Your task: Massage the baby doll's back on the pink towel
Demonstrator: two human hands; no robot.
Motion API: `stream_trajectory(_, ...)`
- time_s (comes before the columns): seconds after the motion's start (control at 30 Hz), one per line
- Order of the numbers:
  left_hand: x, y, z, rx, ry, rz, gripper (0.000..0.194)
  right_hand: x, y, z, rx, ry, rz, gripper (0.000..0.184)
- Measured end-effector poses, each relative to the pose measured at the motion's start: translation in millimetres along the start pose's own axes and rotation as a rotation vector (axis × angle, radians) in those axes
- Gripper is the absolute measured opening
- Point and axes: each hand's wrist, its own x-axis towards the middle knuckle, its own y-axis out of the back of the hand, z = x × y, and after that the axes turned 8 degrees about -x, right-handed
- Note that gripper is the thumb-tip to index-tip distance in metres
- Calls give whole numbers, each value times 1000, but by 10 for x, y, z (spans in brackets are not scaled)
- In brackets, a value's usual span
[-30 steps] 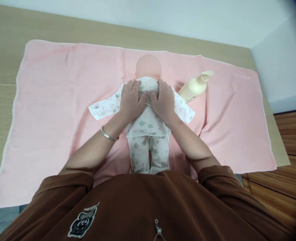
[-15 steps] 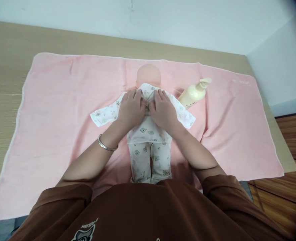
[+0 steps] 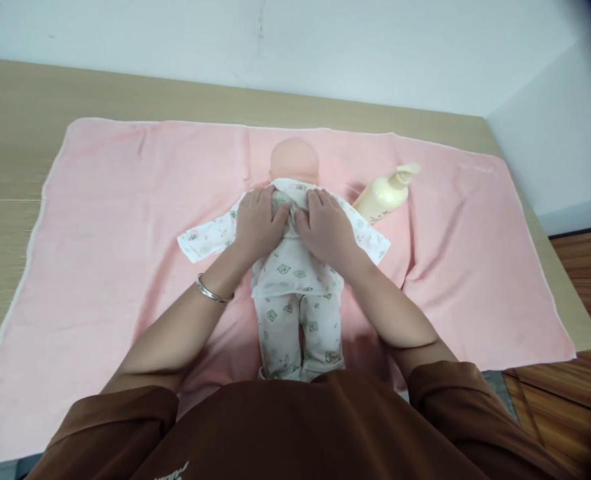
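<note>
A baby doll in a white printed top and matching trousers lies at the middle of a pink blanket. Its bald head points away from me, with no facial features showing. My left hand rests on the upper torso, a silver bangle above its wrist. Opposite it, my right hand presses on the other side of the torso. Both thumbs stand apart from the fingers and point toward the middle, where the cloth is bunched. The fingers lie over the top near the shoulders.
A pale yellow pump bottle lies tilted on the blanket, right of the doll and close to its sleeve. The blanket covers most of a wooden table, which stands against a white wall. Wood-look flooring shows at the right.
Both thumbs have moved a little on the doll's torso, and the left thumb stands further from its fingers. The whole scene sits slightly lower in view.
</note>
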Motion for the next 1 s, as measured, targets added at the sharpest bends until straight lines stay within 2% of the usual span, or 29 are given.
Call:
stream_trajectory(0.13,-31,-53,18,48,36,21,40,178,-190,155,42,-88,53,46)
stream_trajectory(0.23,-34,-70,8,64,43,36,37,201,-244,177,43,-109,75,44)
stream_trajectory(0.33,-43,-67,-15,22,34,77,33,120,-145,116,62,-100,98,44)
stream_trajectory(0.47,-45,-26,-31,-113,14,119,26,-86,31,-88,8,18,193,50)
stream_trajectory(0.53,-23,18,-33,-212,45,158,24,-169,50,-194,-20,81,152,53)
stream_trajectory(0.67,65,191,-30,-397,131,246,24,-226,59,-277,-43,126,42,57)
stream_trajectory(0.83,115,543,37,-657,124,304,23,-231,150,-269,-35,79,170,57)
stream_trajectory(1.0,49,831,211,-821,170,286,20,-223,106,-290,-31,101,7,58)
